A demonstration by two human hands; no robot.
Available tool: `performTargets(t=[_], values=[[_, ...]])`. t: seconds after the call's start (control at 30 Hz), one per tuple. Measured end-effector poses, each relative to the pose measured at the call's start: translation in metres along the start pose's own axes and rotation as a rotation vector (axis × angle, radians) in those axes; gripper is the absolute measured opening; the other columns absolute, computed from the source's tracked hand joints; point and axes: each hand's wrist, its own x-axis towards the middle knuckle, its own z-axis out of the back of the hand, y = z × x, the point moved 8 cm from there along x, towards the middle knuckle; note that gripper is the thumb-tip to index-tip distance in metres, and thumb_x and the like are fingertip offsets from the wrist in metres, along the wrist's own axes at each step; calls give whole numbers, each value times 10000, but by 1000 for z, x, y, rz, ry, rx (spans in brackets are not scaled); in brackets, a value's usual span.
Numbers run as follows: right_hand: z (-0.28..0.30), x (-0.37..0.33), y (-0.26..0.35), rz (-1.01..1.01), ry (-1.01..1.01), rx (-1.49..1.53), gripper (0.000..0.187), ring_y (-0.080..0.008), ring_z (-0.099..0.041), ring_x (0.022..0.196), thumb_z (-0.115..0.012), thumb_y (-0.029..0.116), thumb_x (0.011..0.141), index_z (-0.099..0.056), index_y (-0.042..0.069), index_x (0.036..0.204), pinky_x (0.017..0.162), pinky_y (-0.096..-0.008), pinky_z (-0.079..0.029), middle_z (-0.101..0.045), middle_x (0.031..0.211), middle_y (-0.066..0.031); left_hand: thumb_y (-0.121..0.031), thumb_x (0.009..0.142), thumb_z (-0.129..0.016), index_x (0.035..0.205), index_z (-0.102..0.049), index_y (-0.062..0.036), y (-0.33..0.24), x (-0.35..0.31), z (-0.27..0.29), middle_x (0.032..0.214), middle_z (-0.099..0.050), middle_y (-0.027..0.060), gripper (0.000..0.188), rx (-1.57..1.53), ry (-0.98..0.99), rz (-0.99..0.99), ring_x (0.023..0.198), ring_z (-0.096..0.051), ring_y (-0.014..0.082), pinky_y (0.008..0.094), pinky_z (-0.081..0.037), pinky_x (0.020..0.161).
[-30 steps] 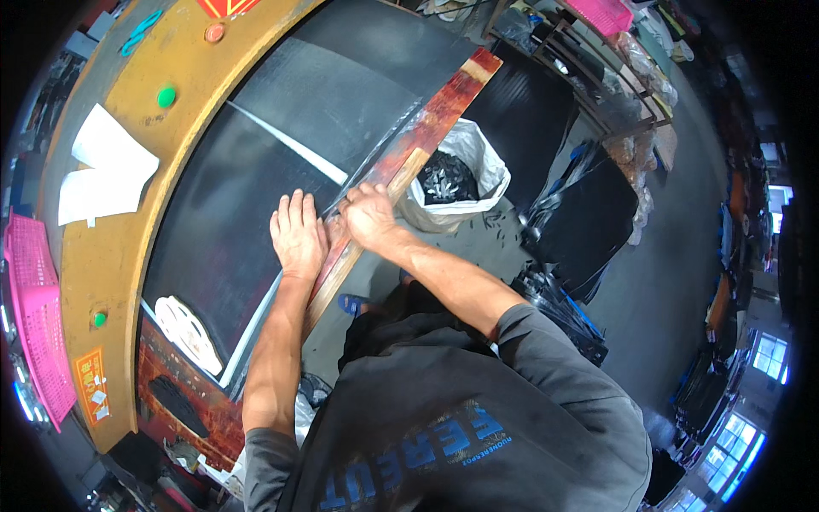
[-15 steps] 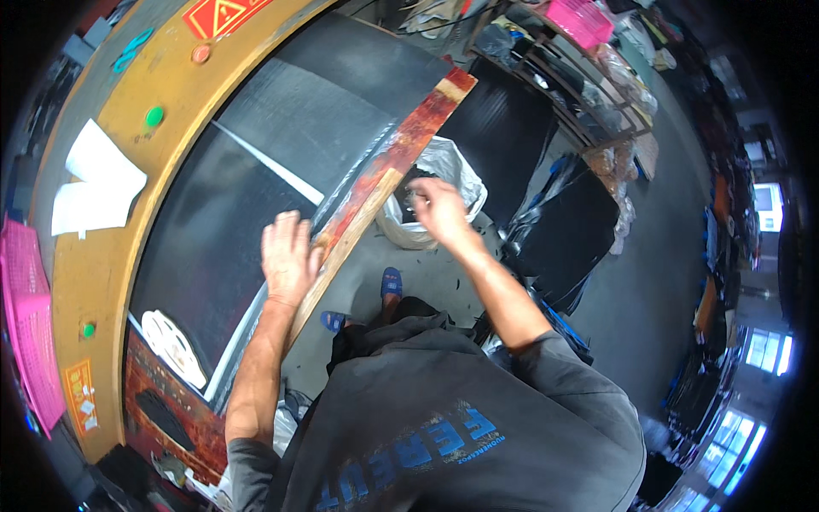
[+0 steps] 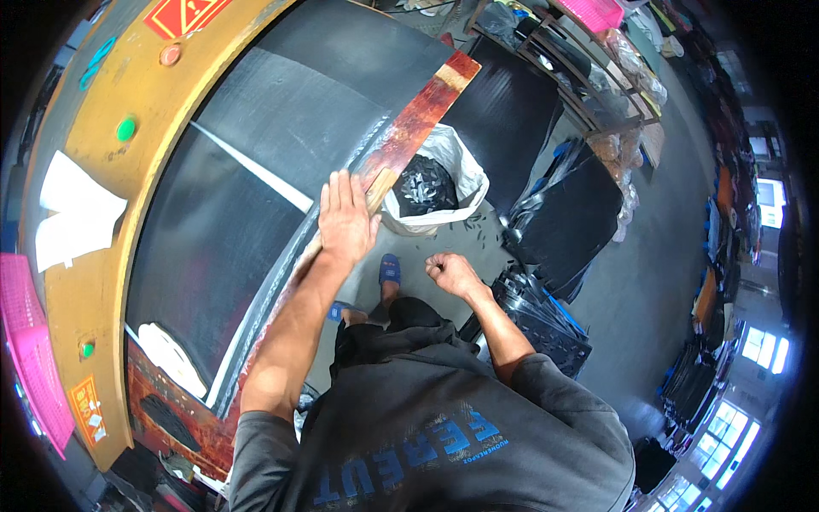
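My left hand [image 3: 348,218] lies flat with its fingers stretched, at the edge of the black sheet [image 3: 294,98] and over the worn red-brown board [image 3: 418,124] along the machine's front. My right hand [image 3: 454,275] is curled closed in the air, apart from the board, above the floor. Its palm side is hidden, so I cannot see whether anything is inside. Between the board and the black stacks stands a white bag [image 3: 472,179], open at the top, with black scraps [image 3: 426,186] in it. A narrow pale strip [image 3: 256,166] crosses the dark sheets.
A yellow machine frame [image 3: 158,141] with buttons curves along the left. White cut-out pieces [image 3: 166,350] lie near the board's lower end. Black sheets [image 3: 567,230] are stacked on the right, below a metal rack [image 3: 563,81]. Small black scraps lie on the floor by the bag.
My right hand has drawn back from over the white bag toward my body and closed. The left hand has slid up and right along the board, staying flat. The bag's black scraps now show.
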Motion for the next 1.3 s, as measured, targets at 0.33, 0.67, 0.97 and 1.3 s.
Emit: performTargets(t=[0.33,0.67,0.97,1.3], values=[[-2,2,-25,-33,29,23,346,-408,-724,1167,-676,288,1000,-770,46,1228,1004,-437,-565,-765,1195,-229,-659,1059,-438,1712,-300,-114,1,129,8,1816,-180,74,861,-98,196,-117,1686,-81,297,598,-3,1335],[-39,-56,-154,-259,38,44,321,-307,-769,1105,-672,222,979,-786,42,1220,980,-375,-572,-801,1130,-187,-624,1089,-366,1703,-346,-199,77,220,25,1801,-219,106,747,4,-89,150,1676,-112,343,626,-61,1327],[-52,-63,-251,-366,-114,534,158,-53,-584,759,-704,127,1014,-771,-11,975,702,-262,-497,-697,823,39,-539,1096,-379,1690,-221,50,120,131,8,1796,-145,227,851,38,-129,660,1673,-63,403,577,-47,1334],[159,105,120,512,-535,301,234,-275,-753,1013,-707,169,1022,-757,26,1201,915,-354,-575,-769,1137,-168,-488,1110,-462,1717,-246,-71,132,111,20,1801,-151,200,768,26,90,367,1670,-92,408,540,-114,1344]])
